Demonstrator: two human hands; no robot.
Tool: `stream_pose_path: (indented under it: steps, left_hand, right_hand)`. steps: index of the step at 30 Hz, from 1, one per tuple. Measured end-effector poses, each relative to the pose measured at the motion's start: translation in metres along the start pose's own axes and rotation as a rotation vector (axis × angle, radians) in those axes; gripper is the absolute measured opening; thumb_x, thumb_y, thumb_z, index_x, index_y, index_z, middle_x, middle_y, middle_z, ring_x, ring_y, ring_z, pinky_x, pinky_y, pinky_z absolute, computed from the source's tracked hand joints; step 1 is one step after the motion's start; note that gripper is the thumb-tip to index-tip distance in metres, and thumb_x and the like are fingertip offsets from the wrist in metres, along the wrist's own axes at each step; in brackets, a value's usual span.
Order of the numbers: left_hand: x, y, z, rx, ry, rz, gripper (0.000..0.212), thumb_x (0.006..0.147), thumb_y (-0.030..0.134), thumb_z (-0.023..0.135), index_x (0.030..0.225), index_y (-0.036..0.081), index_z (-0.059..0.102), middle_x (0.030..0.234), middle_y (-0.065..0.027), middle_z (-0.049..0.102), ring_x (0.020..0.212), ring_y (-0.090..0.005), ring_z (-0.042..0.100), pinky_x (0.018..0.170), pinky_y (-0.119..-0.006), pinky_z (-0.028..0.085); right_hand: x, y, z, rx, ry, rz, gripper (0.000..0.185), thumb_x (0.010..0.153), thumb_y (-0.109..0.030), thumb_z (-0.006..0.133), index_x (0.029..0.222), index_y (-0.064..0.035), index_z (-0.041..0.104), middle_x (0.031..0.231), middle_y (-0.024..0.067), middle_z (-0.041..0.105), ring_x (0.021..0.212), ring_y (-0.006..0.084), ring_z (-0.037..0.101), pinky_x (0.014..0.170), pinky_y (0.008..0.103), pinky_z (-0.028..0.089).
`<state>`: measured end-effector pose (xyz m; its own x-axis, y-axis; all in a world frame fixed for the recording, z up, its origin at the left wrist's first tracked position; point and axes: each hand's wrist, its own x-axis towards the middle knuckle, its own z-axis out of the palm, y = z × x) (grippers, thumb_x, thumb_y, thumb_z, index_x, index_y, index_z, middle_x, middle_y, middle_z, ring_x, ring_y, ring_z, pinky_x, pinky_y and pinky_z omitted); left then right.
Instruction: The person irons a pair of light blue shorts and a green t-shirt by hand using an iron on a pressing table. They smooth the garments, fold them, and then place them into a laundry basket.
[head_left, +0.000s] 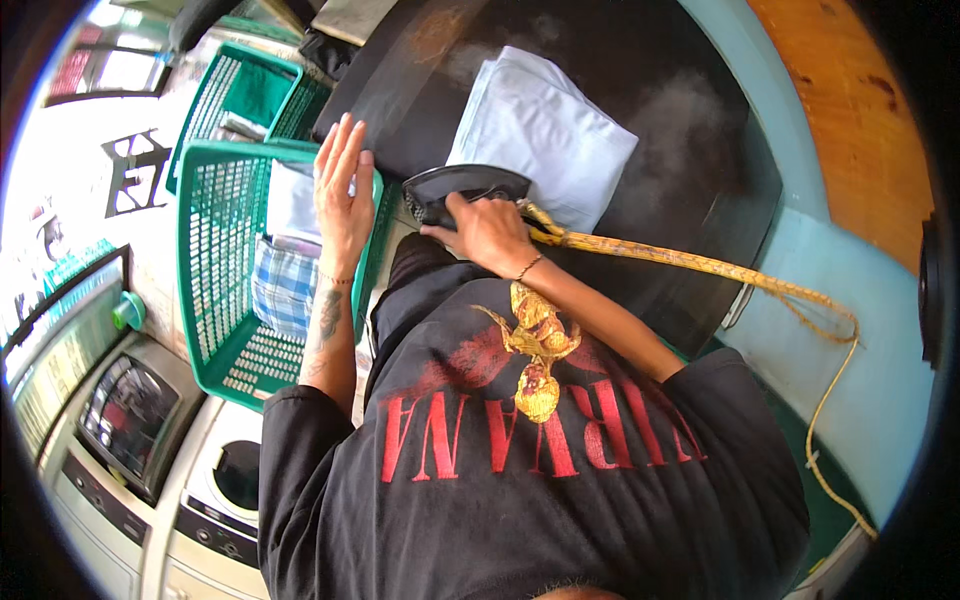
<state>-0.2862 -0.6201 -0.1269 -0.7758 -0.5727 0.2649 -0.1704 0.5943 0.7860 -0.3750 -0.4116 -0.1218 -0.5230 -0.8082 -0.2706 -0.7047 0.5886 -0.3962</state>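
Note:
My right hand grips a black clothes iron at the near edge of a dark ironing surface. The iron's far edge meets the near left corner of a folded pale blue cloth lying flat there. From the iron's rear a cord in a yellow woven sleeve runs off to the right. My left hand is raised with fingers stretched out and holds nothing. Below it is a green plastic laundry basket with a folded white cloth and a blue-and-white checked cloth inside.
A second green basket with cloths stands behind the first. At the lower left are a grey top-loading washing machine and a white one. A pale blue surface borders the right side, where the cord hangs down.

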Motion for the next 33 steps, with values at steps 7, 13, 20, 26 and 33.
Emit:
stream_pose_path:
  steps: [7,13,20,26,33]
  left_hand:
    - [0.069,0.022,0.083,0.061,-0.116,0.273,0.044,0.105,0.013,0.058,0.147,0.002,0.056,0.155,-0.0174,0.053,0.149,-0.0352,0.043,0.121,-0.046,0.034]
    - [0.075,0.019,0.215,0.361,-0.325,0.508,0.056,0.108,0.038,0.051,0.158,0.015,0.044,0.166,-0.0077,0.040,0.155,-0.0346,0.031,0.124,-0.059,0.024]
    - [0.074,-0.005,0.227,0.455,-0.403,0.480,0.056,0.108,0.047,0.047,0.160,0.027,0.043,0.168,0.0021,0.037,0.158,-0.0274,0.025,0.126,-0.062,0.016]
    - [0.082,-0.004,0.226,0.497,-0.431,0.554,0.058,0.109,0.046,0.045,0.162,0.024,0.039,0.170,-0.0032,0.033,0.159,-0.0313,0.022,0.125,-0.063,0.017]
    - [0.058,0.019,0.186,0.389,-0.398,0.484,0.059,0.107,0.039,0.052,0.161,0.016,0.041,0.168,-0.0104,0.036,0.156,-0.0401,0.026,0.124,-0.063,0.018]
  right_hand:
    - [-0.028,0.055,-0.075,0.343,0.122,0.516,0.069,0.084,-0.069,0.074,0.104,-0.0034,0.077,0.092,0.0228,0.076,0.092,0.0393,0.075,0.080,0.0474,0.058]
    - [-0.022,0.188,-0.117,0.548,0.213,0.953,0.073,0.084,-0.074,0.072,0.080,-0.0008,0.068,0.063,0.0130,0.067,0.053,0.0225,0.069,0.049,0.0367,0.053]
    - [-0.015,0.227,-0.102,0.537,0.312,1.046,0.073,0.085,-0.074,0.070,0.072,-0.0030,0.062,0.060,0.0107,0.065,0.048,0.0206,0.067,0.045,0.0350,0.051]
    - [-0.006,0.263,-0.095,0.217,0.480,0.863,0.084,0.086,-0.079,0.062,0.085,0.0037,0.073,0.069,0.0181,0.073,0.074,0.0370,0.076,0.075,0.0483,0.059]
    - [-0.034,0.231,-0.118,0.522,0.327,0.708,0.076,0.084,-0.078,0.067,0.084,-0.0017,0.072,0.077,0.0196,0.074,0.077,0.0363,0.076,0.068,0.0486,0.060]
